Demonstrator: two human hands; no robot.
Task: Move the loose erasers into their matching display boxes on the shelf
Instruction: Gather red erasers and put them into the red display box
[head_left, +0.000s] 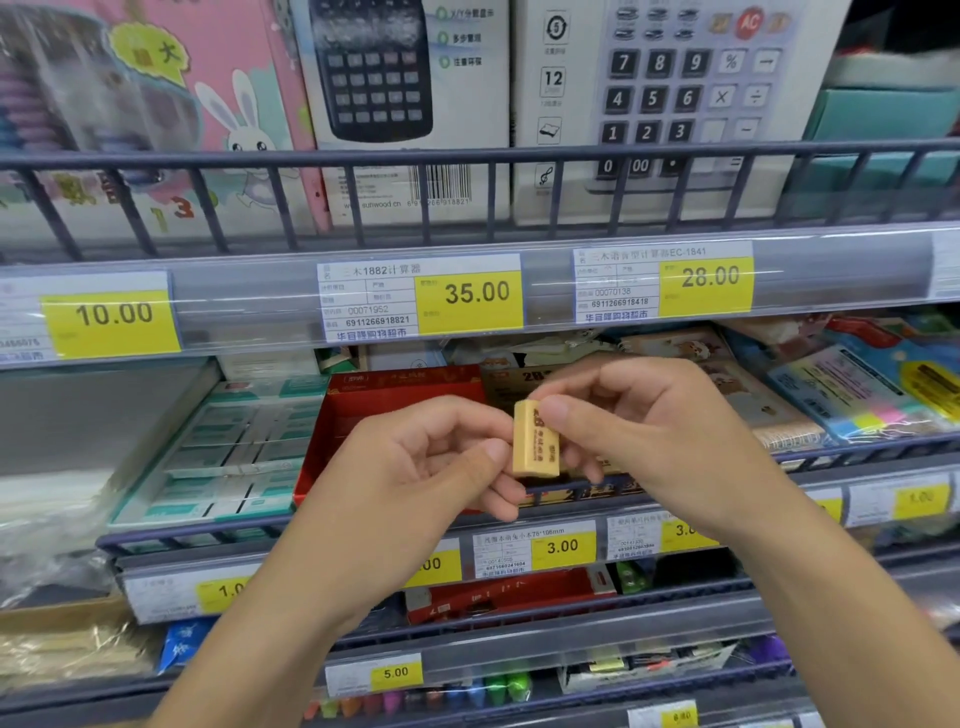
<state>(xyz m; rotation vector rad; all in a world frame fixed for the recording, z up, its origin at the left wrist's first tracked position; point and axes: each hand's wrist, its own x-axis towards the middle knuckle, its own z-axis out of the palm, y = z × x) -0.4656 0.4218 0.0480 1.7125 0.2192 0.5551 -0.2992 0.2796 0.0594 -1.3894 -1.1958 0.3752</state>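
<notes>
Both forearms rise from six o'clock; the left hand (415, 457) and right hand (639, 436) pinch one yellow eraser (535, 439) upright between them, dark print on its face. It hangs just above the shelf rail (857, 452), with the red display box (358, 431) open at ten o'clock.

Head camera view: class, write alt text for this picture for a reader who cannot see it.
Two hands hold one yellow eraser upright in front of a shop shelf: the left hand pinches its lower edge, the right hand its top. Behind it sits a red display box, with boxed calculators and yellow price tags above.
</notes>
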